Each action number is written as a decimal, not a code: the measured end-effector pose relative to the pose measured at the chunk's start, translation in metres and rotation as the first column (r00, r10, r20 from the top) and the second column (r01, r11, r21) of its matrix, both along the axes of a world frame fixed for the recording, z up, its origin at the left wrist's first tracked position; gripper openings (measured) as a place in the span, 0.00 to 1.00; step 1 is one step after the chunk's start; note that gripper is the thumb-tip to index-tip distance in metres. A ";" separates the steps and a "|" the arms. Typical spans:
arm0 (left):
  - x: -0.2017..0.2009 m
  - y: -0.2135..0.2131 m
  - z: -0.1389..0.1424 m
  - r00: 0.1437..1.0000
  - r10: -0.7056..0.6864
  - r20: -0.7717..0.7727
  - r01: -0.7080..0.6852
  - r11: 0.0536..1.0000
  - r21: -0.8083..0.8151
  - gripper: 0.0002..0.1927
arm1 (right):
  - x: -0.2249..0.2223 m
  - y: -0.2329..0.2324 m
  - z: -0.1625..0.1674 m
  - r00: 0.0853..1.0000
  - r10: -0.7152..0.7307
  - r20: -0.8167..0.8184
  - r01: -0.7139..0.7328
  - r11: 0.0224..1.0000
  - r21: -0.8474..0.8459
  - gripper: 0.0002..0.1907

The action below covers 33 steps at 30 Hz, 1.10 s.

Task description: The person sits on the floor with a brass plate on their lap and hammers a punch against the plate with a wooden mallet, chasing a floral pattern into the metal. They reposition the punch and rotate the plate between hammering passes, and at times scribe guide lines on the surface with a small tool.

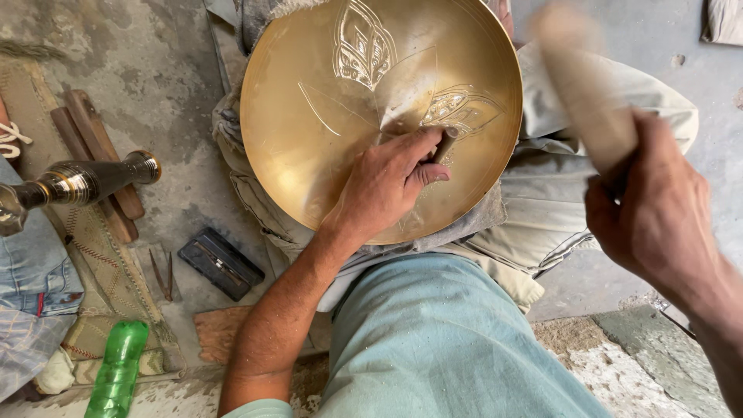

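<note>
Plate (325, 155), brass and holding nothing, lies on the lap. Left hand (391, 182) pinches a chisel (445, 145) against it, pointing up-right. Right hand (658, 220) grips a blurred mallet (584, 85), angled up-left.

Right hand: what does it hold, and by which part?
The right hand grips a blurred wooden mallet by its lower end.

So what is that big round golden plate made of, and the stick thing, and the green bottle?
The round plate looks like brass: golden, with a soft metal sheen and pale lines cut into it. The stick raised in the right hand seems to be wood, pale tan and dull, though it is blurred. The left hand rests on the plate. The green bottle looks like plastic: see-through and ribbed.
</note>
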State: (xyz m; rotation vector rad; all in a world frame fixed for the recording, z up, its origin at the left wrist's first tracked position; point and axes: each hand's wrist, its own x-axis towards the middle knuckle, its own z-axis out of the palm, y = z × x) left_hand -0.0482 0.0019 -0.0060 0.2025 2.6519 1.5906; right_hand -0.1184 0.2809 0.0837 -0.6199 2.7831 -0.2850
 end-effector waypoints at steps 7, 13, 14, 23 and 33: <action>-0.007 -0.002 0.004 0.994 -0.114 -0.001 0.114 0.993 0.016 0.19 | 0.016 0.016 -0.006 0.999 0.016 0.048 -0.028 0.965 0.261 0.24; -0.012 0.004 0.008 0.975 -0.190 0.113 0.193 0.981 -0.020 0.21 | 0.038 0.030 -0.008 0.994 -0.087 0.060 0.086 0.996 0.029 0.29; -0.013 0.004 0.009 0.969 -0.215 0.119 0.220 0.975 -0.036 0.20 | 0.043 0.032 -0.010 0.995 -0.091 0.038 0.089 0.994 0.058 0.28; -0.015 0.010 0.010 0.952 -0.292 0.086 0.297 0.954 -0.045 0.20 | 0.070 0.045 -0.034 0.999 -0.044 -0.016 0.042 0.993 -0.115 0.28; 0.025 -0.009 0.005 0.944 0.318 0.087 -0.328 0.932 0.152 0.17 | 0.041 0.025 -0.016 0.980 -0.184 0.080 0.194 0.970 -0.147 0.28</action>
